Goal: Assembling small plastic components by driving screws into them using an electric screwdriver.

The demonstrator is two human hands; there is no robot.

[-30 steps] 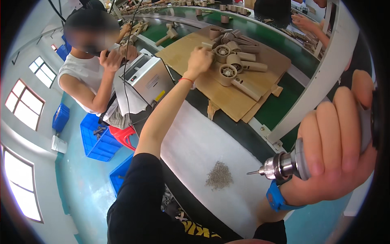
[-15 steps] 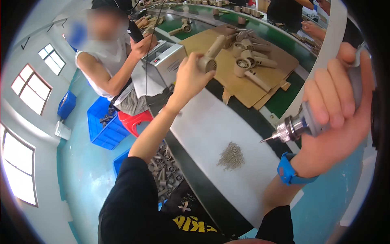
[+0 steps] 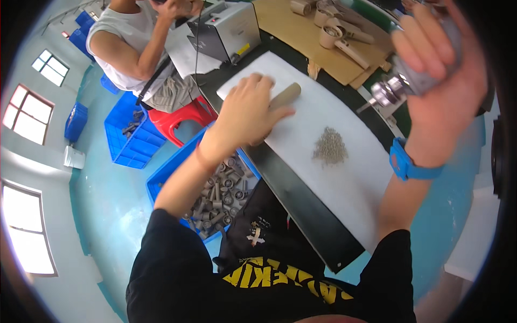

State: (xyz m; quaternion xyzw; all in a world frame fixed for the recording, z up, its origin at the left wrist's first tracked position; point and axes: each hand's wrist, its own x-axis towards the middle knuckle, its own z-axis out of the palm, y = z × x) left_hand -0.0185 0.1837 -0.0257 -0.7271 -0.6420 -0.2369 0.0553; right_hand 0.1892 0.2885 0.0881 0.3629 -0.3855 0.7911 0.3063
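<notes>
My left hand (image 3: pixel 243 110) is closed round a brown plastic housing (image 3: pixel 287 96) with a straight tubular handle. Its handle points away to the right, and my fingers cover its wider end. The hand hovers over the left edge of a white sheet (image 3: pixel 301 126), close to a blue bin of similar parts. In my right hand (image 3: pixel 449 91) is a grey electric screwdriver (image 3: pixel 396 87) with a silver nose, raised at the right, its bit pointing left and down. A heap of small screws (image 3: pixel 330 146) lies on the sheet between both hands.
The blue bin (image 3: pixel 157 185) stands below the dark table edge (image 3: pixel 301 210). More brown housings (image 3: pixel 330 36) lie on cardboard (image 3: pixel 291 24) at the far side. A person (image 3: pixel 121 51) sits at the left on a red stool (image 3: pixel 168 121) beside a boxy grey machine (image 3: pixel 234 29).
My left hand has brought the housing back from near the cardboard toward the bin side of the sheet. The view has tilted down. The screwdriver stays in my right hand.
</notes>
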